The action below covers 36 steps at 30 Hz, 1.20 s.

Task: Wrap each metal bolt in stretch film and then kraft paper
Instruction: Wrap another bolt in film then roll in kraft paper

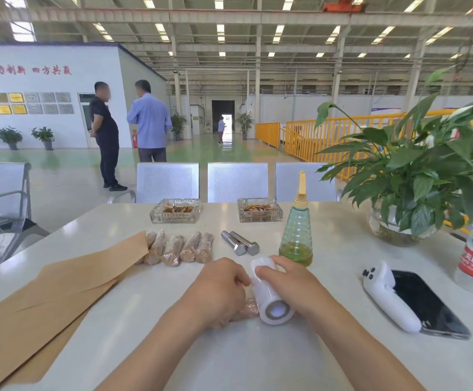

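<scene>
Near the front edge of the pale glossy table (342,348), between my two forearms, I have the work bundled tight. My right hand (288,280) is curled over the white cylindrical roll of stretch film (269,294), thumb across its top, and the roll's open core faces me. My left hand (218,289) is folded down on a brownish film-covered bolt (248,307) that lies against the roll; only its end shows past my fingers, so I cannot tell how many turns of film it carries. The hands sit close together, almost touching across the roll.

I judge the step in hand to be winding film round this bolt. To do it well I would pin the bolt with the left hand, pull the roll away just enough to tension the film, then turn the bolt so each lap overlaps and covers both ends. Slack film will wrinkle and unwind, so tension matters more than speed.

Beyond my hands, two bare grey steel hex-head bolts (241,244) lie side by side, waiting. To their left is a row of wrapped brown bundles (178,246), and the flat sheets of tan kraft paper (46,300) lie well apart on the left. A green squeeze bottle with a yellow nozzle (297,235) stands just behind the roll; I would keep the roll from knocking it.
</scene>
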{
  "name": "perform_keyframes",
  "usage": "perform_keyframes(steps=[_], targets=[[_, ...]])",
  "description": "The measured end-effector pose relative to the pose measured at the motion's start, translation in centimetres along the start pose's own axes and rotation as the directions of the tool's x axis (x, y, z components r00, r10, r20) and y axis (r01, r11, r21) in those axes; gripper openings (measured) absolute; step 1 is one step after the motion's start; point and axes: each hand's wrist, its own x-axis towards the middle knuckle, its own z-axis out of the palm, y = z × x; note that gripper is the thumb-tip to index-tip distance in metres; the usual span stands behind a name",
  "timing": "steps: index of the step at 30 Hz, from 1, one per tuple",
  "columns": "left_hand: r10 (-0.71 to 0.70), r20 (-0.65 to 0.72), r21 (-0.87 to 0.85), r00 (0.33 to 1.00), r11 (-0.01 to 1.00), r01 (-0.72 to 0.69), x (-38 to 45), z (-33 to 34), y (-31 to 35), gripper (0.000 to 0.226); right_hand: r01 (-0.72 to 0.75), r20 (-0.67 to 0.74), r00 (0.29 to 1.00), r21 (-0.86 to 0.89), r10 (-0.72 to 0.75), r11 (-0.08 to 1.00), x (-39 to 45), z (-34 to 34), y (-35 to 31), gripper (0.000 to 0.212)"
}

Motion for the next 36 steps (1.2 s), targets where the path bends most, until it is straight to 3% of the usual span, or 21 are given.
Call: perform_keyframes(steps=[3,6,11,14,17,23,28,30,33,36], targets=[[0.123,-0.032,0.193,0.992,0.975,-0.115,0.2,-0.3,-0.9,0.032,0.006,-0.001,1.000,-0.067,-0.006,0.998,0.1,-0.2,-0.4,0.042],[0.143,0.070,0.195,0.987,0.969,-0.154,-0.4,-0.4,-1.8,0.024,-0.010,0.024,1.000,-0.083,0.012,0.996,0.3,-0.5,-0.4,0.057],[0.237,0.064,0.290,0.969,0.925,-0.245,-1.0,-0.4,-2.6,0.025,0.002,0.062,0.998,-0.035,0.000,0.999,1.0,-1.8,-0.3,0.024],[0.268,0.078,0.381,0.960,0.882,-0.277,-1.2,-0.8,-3.1,0.028,-0.018,0.006,1.000,-0.221,0.020,0.975,1.0,-2.8,-0.1,0.030],[0.225,0.148,0.384,0.963,0.884,-0.265,-1.0,-1.2,-3.7,0.030,-0.059,-0.049,0.998,-0.364,0.044,0.929,0.3,-2.5,0.3,0.055],[0.246,0.189,0.440,0.951,0.844,-0.306,-0.2,-0.6,-4.1,0.026,0.052,-0.061,0.992,-0.604,-0.111,0.795,0.5,0.1,1.3,0.067],[0.306,0.172,0.549,0.936,0.760,-0.349,-0.8,0.7,-4.6,0.016,0.139,-0.062,0.977,-0.549,-0.205,0.824,1.0,0.5,2.1,0.071],[0.338,0.151,0.534,0.929,0.763,-0.364,-1.0,0.7,-5.0,0.016,0.203,-0.134,0.947,-0.457,-0.292,0.866,0.8,0.2,2.7,0.059],[0.403,0.110,0.426,0.908,0.807,-0.410,-1.0,0.5,-5.9,0.012,0.330,-0.248,0.876,-0.316,-0.413,0.890,0.1,0.0,3.8,0.025],[0.463,0.032,0.265,0.886,0.851,-0.454,-1.3,0.6,-6.9,0.005,0.395,-0.188,0.874,-0.262,-0.448,0.881,-0.6,-0.4,5.0,0.026]])
